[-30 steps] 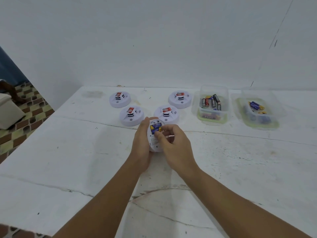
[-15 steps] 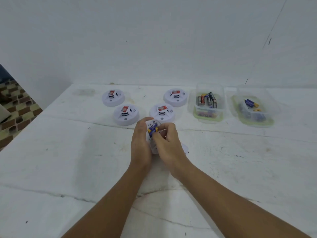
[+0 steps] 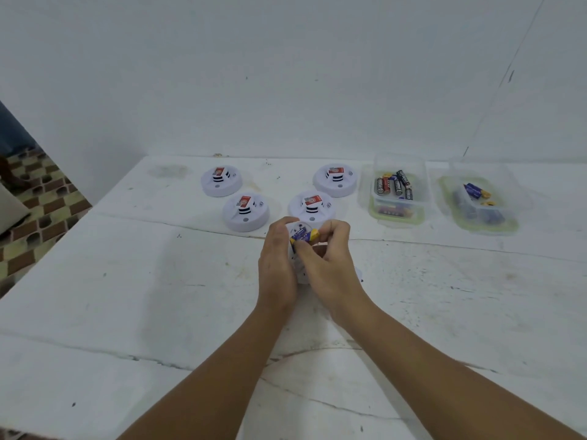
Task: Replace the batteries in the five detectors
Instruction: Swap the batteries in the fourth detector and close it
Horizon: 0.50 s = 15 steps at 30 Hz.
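Note:
My left hand (image 3: 275,265) grips a white round detector (image 3: 298,265) held on edge above the table, its open back facing me. My right hand (image 3: 327,265) pinches a blue and yellow battery (image 3: 303,235) lying across the detector's battery slot. Much of the detector is hidden between my hands. Several more white detectors with red labels stand on the table beyond: at the far left (image 3: 221,181), mid left (image 3: 245,213), middle (image 3: 312,207) and far right (image 3: 335,180).
A clear box (image 3: 398,214) with several black, red and blue batteries stands right of the detectors. Further right a second clear box (image 3: 486,223) holds blue and yellow batteries. The white table (image 3: 127,281) ends at the left, above a patterned tile floor (image 3: 35,211).
The battery has turned from slanted to lying more level across the slot, with my right fingers moved up over its right end. My left hand keeps the same grip.

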Each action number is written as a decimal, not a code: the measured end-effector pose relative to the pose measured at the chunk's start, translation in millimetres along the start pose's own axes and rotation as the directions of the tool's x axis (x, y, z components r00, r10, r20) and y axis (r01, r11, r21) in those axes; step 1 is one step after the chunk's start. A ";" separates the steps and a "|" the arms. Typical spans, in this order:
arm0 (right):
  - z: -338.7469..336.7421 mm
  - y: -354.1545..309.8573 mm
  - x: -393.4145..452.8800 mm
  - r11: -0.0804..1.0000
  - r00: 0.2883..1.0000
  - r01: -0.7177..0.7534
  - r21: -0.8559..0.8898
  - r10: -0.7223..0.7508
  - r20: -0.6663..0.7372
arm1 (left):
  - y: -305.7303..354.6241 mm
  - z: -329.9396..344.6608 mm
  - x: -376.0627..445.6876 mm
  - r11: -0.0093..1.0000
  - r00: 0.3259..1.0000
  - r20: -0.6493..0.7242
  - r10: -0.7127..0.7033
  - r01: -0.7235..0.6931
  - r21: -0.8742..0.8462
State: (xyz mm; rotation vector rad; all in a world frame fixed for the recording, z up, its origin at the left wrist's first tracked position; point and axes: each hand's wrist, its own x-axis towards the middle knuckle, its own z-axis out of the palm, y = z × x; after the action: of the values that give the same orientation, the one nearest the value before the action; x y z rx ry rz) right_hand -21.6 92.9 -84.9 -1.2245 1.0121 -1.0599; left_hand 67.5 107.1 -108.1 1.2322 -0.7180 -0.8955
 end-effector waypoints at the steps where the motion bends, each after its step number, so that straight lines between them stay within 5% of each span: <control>1: 0.7 -3.6 0.8 1.000 1.000 0.018 -0.004 -0.018 0.007 | -0.2 -0.2 0.8 1.000 1.000 0.010 -0.003 0.003 0.006; 10: -6.1 -17.7 4.3 0.992 0.993 -0.061 0.115 0.071 -0.094 | -3.5 1.3 -0.5 1.000 1.000 0.027 0.009 -0.009 0.000; 15: 0.2 -20.6 4.0 0.982 0.982 -0.189 0.024 0.188 0.031 | -5.7 1.2 0.8 1.000 1.000 0.009 0.022 -0.022 0.016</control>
State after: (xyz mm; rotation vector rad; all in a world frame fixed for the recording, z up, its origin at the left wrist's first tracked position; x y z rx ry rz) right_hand -22.0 88.2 -64.4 -1.0956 1.0658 -0.9030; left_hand 65.8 105.3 -113.4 1.2331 -0.7452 -0.8789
